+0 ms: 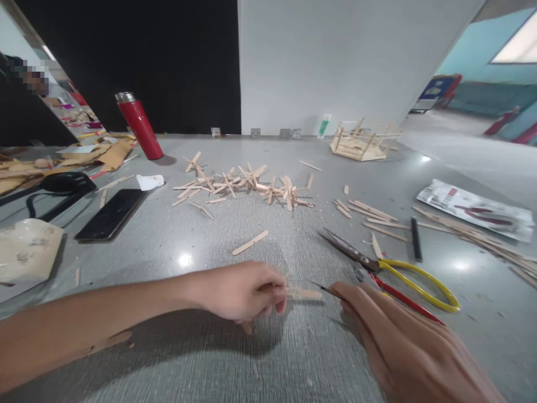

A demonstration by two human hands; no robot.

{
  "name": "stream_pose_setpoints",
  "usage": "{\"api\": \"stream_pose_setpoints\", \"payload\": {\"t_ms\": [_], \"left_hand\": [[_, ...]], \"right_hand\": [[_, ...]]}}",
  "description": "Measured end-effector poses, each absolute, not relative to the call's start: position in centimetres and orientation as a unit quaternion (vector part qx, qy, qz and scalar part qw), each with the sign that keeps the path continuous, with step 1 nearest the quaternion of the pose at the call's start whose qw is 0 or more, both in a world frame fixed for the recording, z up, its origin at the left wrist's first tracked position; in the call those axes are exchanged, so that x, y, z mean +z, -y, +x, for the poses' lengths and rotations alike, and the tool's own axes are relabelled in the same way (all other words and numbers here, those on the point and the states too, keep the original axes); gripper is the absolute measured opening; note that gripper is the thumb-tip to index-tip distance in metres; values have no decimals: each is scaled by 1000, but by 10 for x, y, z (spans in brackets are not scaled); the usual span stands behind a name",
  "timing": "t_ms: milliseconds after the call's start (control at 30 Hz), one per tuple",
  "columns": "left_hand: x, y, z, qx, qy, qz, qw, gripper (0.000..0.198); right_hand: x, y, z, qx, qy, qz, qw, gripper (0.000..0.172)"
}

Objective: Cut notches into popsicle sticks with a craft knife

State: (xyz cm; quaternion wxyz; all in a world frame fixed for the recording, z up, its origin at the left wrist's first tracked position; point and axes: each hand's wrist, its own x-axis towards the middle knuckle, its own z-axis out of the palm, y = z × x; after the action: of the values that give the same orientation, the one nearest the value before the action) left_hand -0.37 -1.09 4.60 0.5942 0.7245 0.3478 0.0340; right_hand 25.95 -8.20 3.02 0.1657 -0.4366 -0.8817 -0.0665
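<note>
My left hand (pixel 247 291) is closed around a flat wooden craft stick (pixel 304 293), whose rounded end sticks out to the right. Another bit of wood (pixel 246 327) shows below my fingers. My right hand (pixel 403 336) grips a slim pointed tool (pixel 331 290); its dark thin tip reaches toward the stick's end, and its handle is hidden in my fist. Just beyond my right hand lie scissors (pixel 377 263) with yellow handles and a red-handled tool (pixel 411 299), partly covered. A single craft stick (pixel 250 243) rests beyond my left hand.
A pile of joined craft sticks (pixel 251 180) spreads across the middle. A red bottle (pixel 140 126), a phone (pixel 111 214) and a tape roll (pixel 29 249) stand or lie left. Loose sticks (pixel 373 211), a black rod (pixel 415 239) and a stick frame (pixel 363 143) are right.
</note>
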Motion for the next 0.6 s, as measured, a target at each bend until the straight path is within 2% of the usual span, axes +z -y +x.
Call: {"api": "stream_pose_setpoints", "payload": {"t_ms": [133,333,600], "left_hand": [[54,-1,-10,-53,-322,717,616,31],[44,-13,-12,-103,-286,675,673,32],[40,-16,-13,-98,-271,687,667,31]], "right_hand": [[28,80,244,-64,914,-377,137,37],[21,82,230,-164,918,-325,158,53],[18,82,232,-198,919,-316,130,46]]}}
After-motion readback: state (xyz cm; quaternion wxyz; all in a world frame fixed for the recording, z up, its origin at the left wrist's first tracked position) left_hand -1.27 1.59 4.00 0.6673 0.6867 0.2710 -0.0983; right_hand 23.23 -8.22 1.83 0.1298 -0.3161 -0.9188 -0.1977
